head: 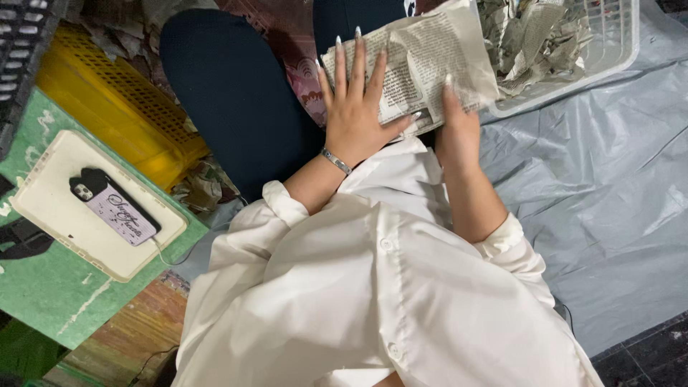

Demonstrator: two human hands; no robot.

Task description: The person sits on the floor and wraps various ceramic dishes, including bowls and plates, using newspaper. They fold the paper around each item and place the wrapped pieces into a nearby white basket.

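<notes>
A crumpled sheet of newspaper point(430, 54) lies across my lap over my dark trousers point(236, 93). My left hand point(356, 107) presses flat on the sheet's left half, fingers spread, a silver bracelet at the wrist. My right hand point(457, 122) grips the sheet's lower right edge, thumb on top of the paper. White shirt sleeves cover both forearms.
A white plastic basket point(616, 50) holding several crumpled newspaper pieces stands at the upper right on a grey plastic sheet point(609, 193). A yellow crate point(107, 107) sits at the left. A phone point(113, 206) lies on a cream pad point(64, 222) on a green surface.
</notes>
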